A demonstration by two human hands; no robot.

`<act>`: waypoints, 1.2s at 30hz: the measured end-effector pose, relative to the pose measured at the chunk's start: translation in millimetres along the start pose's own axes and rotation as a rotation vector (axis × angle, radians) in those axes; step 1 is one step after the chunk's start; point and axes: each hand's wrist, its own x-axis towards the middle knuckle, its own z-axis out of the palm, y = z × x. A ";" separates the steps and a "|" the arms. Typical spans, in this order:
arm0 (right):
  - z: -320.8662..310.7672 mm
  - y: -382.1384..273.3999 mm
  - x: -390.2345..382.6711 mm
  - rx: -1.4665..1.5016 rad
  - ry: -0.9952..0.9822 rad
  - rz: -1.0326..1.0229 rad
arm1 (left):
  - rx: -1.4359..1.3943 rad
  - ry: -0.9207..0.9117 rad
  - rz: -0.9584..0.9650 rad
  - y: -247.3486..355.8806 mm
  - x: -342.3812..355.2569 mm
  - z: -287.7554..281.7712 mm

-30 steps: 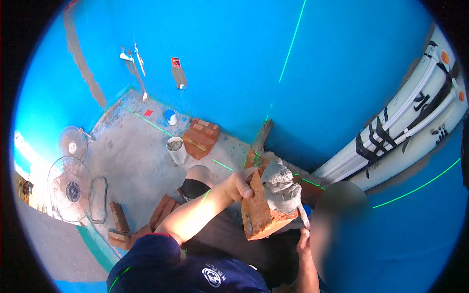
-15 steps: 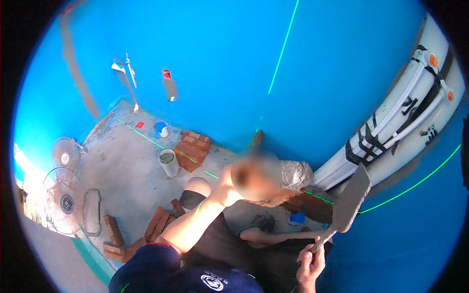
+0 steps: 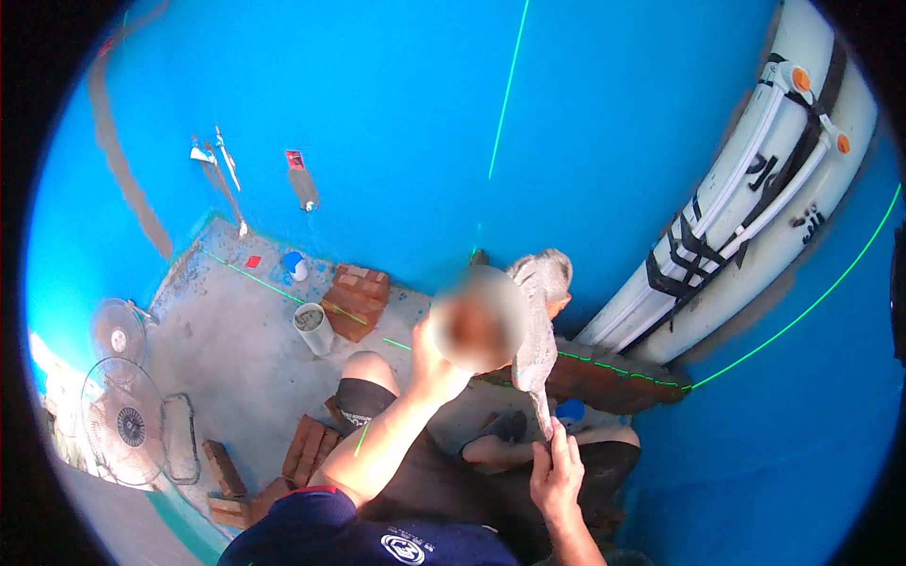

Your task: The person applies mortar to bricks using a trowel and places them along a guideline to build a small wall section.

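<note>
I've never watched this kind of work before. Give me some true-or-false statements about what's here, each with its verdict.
1. The right hand grips a trowel. True.
2. The left hand is empty. False: it holds a brick.
3. Two fans stand toward the picture's left side. True.
4. The wall behind the hands is yellow. False: it is blue.
5. A white bucket stands beside stacked bricks. True.

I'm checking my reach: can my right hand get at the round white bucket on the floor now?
Probably not easily: your right hand grips a grey flat-bladed trowel, and in this view your bare left forearm crosses between that hand and the round white bucket.
</note>
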 end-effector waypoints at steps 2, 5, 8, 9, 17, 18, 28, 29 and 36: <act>-8.5 3.1 -2.7 -0.053 -0.051 0.031 | 0.004 0.013 -0.062 -14.1 -1.6 -9.5; -19.6 13.2 -12.7 0.023 -0.091 0.072 | -0.018 0.128 0.050 -36.4 1.2 -12.7; -12.5 14.4 -7.0 0.135 0.011 0.045 | 0.038 0.108 0.002 -41.8 1.2 -15.0; -4.8 12.6 -1.0 0.211 0.094 0.026 | 0.044 0.129 -0.023 -44.3 -1.6 -14.8; 65.8 -4.1 24.6 0.129 0.125 0.035 | 0.027 0.094 -0.038 -12.4 -15.4 13.8; 66.3 -1.8 16.3 0.127 0.111 0.053 | 0.021 0.096 -0.034 -13.5 -12.9 13.2; -6.1 26.6 -4.3 0.207 0.052 0.040 | -0.675 -0.234 -0.056 -83.0 25.7 -74.2; -17.5 36.4 -4.7 0.352 -0.026 0.245 | -0.893 -0.395 -0.039 -95.7 30.1 -76.5; -16.3 0.1 35.6 0.033 -0.390 0.032 | -0.887 -0.269 -0.407 -80.2 -0.5 -87.5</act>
